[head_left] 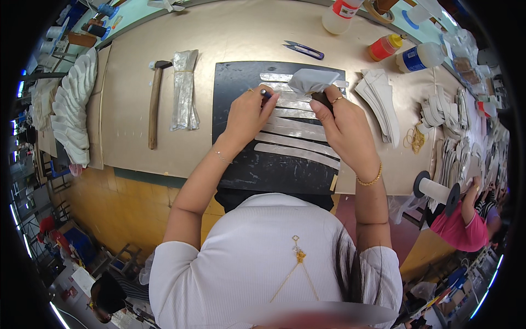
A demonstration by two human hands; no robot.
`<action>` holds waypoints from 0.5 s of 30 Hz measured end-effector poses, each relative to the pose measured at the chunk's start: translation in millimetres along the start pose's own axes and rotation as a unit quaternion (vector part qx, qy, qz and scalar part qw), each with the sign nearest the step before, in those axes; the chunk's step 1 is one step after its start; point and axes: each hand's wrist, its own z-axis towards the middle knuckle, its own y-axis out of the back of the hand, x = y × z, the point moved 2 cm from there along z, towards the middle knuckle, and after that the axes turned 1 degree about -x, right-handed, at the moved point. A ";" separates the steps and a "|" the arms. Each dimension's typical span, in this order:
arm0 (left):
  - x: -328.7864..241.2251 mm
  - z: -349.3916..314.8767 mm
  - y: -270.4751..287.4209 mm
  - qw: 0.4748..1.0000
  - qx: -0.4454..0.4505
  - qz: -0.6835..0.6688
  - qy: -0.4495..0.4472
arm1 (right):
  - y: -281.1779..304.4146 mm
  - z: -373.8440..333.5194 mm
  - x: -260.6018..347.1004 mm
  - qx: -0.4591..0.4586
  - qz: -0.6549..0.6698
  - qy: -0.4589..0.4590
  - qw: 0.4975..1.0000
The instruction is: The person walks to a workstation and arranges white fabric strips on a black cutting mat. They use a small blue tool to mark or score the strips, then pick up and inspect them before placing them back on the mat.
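Observation:
Several long pale strips (296,127) lie side by side on a black board (235,159) in front of me. Over the strips' left ends, my left hand (245,116) is closed around a dark pen-like tool (266,94) with a metal tip. My right hand (349,126) grips the dark handle of a tool whose broad, pale grey head (313,80) looks wrapped in cloth or plastic. That head hangs over the far strips and hides part of them. My right fingers partly cover the handle, so its exact kind is unclear.
To the left lie a hammer (155,107) and a bundle of wrapped strips (184,90). Thread snips (304,50) rest beyond the board. Bottles (421,57) stand far right, above curved pale pieces (381,104). A spool (436,190) sits at the right edge; another person (463,227) is beyond.

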 end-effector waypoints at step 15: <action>-5.5 -3.3 -1.0 0.993 -0.030 0.060 -0.093 | 8.2 -6.2 28.1 -0.037 0.017 0.096 0.995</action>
